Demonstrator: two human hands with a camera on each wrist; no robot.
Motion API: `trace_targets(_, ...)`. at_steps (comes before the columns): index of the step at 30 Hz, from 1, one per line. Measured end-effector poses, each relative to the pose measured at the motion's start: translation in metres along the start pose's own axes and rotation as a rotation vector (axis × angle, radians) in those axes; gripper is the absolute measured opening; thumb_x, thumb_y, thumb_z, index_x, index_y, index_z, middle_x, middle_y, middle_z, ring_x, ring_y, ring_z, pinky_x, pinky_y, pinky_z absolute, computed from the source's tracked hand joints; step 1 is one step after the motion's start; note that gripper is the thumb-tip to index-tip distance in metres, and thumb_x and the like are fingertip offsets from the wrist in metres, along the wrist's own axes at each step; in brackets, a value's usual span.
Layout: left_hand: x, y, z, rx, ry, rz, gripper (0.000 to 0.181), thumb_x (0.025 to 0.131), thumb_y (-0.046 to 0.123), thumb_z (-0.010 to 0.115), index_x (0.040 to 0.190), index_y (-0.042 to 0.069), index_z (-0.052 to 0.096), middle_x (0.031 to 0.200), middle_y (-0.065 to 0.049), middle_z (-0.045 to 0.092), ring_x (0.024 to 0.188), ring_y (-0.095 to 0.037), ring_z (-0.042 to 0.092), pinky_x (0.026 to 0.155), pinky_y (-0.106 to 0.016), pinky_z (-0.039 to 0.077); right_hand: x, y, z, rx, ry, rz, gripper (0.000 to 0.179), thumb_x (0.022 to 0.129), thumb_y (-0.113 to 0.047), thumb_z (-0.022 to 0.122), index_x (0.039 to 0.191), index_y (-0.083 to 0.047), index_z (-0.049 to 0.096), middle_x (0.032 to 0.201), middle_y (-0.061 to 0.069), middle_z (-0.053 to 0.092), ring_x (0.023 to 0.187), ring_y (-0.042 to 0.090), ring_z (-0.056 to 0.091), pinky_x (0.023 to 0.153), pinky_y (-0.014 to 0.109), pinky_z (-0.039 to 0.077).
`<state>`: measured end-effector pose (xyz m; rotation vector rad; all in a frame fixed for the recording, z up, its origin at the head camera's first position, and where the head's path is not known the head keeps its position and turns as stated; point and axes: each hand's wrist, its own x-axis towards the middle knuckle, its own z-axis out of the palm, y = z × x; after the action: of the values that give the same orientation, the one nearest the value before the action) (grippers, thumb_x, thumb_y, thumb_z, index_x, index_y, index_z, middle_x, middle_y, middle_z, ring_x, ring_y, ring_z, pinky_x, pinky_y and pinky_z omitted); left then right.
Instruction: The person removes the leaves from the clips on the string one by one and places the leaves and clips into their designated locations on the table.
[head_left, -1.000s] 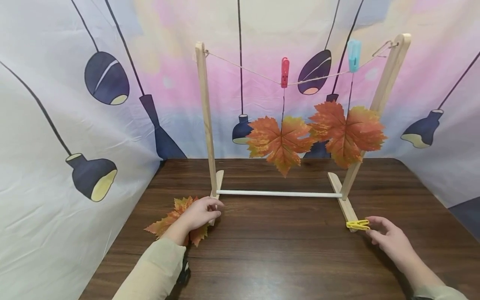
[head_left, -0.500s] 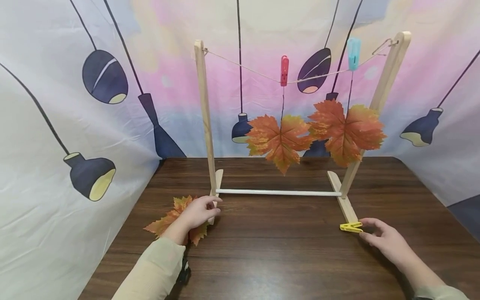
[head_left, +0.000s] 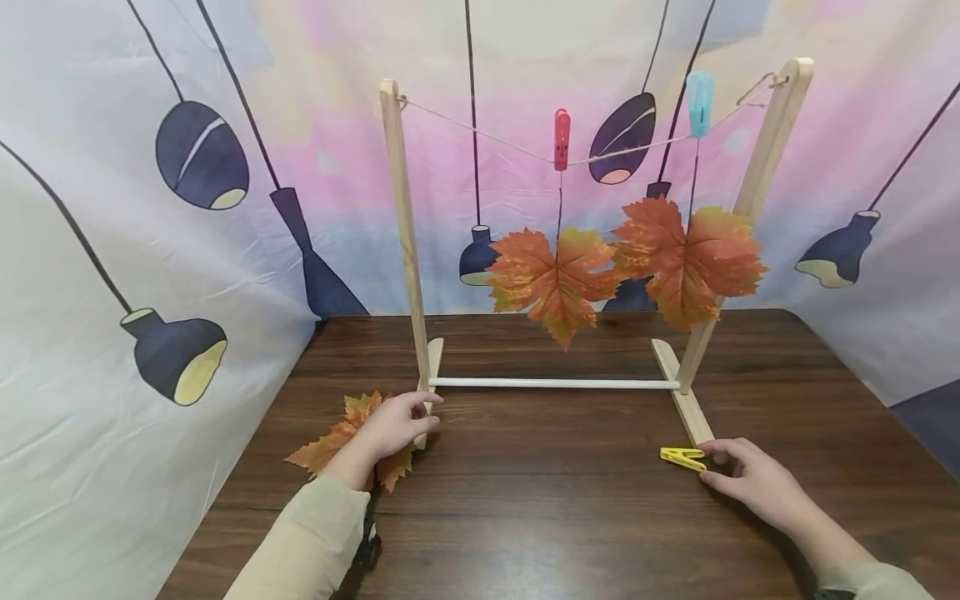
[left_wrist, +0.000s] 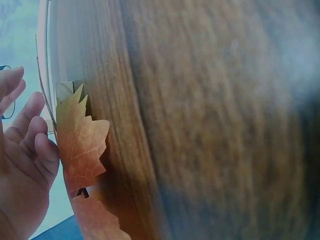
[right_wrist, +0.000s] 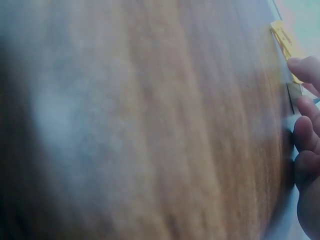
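My right hand (head_left: 757, 487) pinches a yellow clothespin (head_left: 681, 457) by its handle end, low by the front of the stand's right foot. In the right wrist view the clothespin (right_wrist: 286, 42) shows at the upper right beside the thumb. Over an orange maple leaf (head_left: 326, 450) on the table, my left hand (head_left: 397, 427) hovers with relaxed fingers, next to the stand's left foot; the forearm hides part of the leaf. The left wrist view shows that leaf (left_wrist: 82, 145) and its thin stem beside the fingers, with nothing visibly gripped.
A wooden stand (head_left: 405, 225) with a white crossbar (head_left: 555, 383) carries a sagging string. From it a red clothespin (head_left: 562, 140) and a blue clothespin (head_left: 700, 104) hold two orange leaves (head_left: 555, 279) by their stems. A printed cloth (head_left: 247, 258) surrounds the brown table (head_left: 540, 517).
My right hand has slid left with the yellow clothespin, away from over the right foot's tip. The left hand has stayed in place. The head view has shifted slightly.
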<state>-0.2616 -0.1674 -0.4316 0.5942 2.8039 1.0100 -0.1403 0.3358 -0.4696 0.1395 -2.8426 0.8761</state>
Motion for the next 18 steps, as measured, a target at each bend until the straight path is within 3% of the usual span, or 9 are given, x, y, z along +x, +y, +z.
trace_targets(18,-0.0008,-0.0015,0.0025,-0.018,0.022,0.008,0.029,0.090,0.017,0.062,0.120,0.014,0.063,0.081,0.004,0.058,0.061,-0.015,0.049,0.058,-0.032,0.041,-0.0008,0.0020,0.0020,-0.067,-0.038,0.012,0.042,0.078,-0.031,0.076,0.112,-0.012,0.062,0.096,0.001,0.056,0.067,0.006,0.042,0.054,0.026,0.033)
